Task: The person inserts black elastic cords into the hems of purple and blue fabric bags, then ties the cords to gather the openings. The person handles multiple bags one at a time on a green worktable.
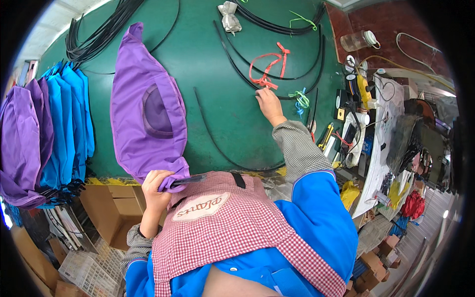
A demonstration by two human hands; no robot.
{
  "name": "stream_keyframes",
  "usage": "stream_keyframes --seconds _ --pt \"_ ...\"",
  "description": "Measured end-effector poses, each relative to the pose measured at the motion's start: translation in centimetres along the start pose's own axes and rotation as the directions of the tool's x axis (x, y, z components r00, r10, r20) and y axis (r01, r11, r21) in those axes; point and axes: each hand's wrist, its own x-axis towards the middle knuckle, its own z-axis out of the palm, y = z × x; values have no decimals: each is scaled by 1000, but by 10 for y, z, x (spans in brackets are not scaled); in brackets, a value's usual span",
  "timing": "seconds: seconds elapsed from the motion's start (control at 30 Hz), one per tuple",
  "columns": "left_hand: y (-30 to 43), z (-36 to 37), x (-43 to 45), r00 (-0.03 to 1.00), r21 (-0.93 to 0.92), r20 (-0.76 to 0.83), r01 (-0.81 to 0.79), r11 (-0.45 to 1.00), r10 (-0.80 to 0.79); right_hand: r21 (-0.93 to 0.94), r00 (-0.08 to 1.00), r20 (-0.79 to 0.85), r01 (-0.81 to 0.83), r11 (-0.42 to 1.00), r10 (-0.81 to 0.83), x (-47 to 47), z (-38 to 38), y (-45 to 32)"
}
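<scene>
My left hand is closed around the gathered lower end of a purple fabric cover. Thin black strips poke out of the gathered end beside my fingers. The rest of the cover lies stretched away over the green tabletop, its dark mesh window facing up. Out over the table, my right hand has its fingertips at a curved black rod, beside a tangled red plastic tie. Whether those fingers grip the rod or only touch it is unclear.
Purple and blue fabric covers hang over the left edge. Bundles of black rods lie at the back. A loose rod curves between my hands. To the right are a yellow utility knife, power strip and clear bottle.
</scene>
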Motion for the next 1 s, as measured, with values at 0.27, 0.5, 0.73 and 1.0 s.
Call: stream_keyframes --seconds 0.27,0.5,0.73,1.0 --pt "1 -3 5 999 -11 21 -28 1000 28 -324 954 269 -37 945 130 41 6 4" --pt "-1 1 4 998 -30 16 -54 998 55 -254 980 192 2 967 48 46 -17 -8" --pt "-1 -3 -1 999 -7 38 -38 999 39 -137 963 -90 -265 954 255 69 -28 36" --pt "5 -6 0 999 15 34 11 1000 -12 -62 992 111 -60 996 66 78 -53 64"
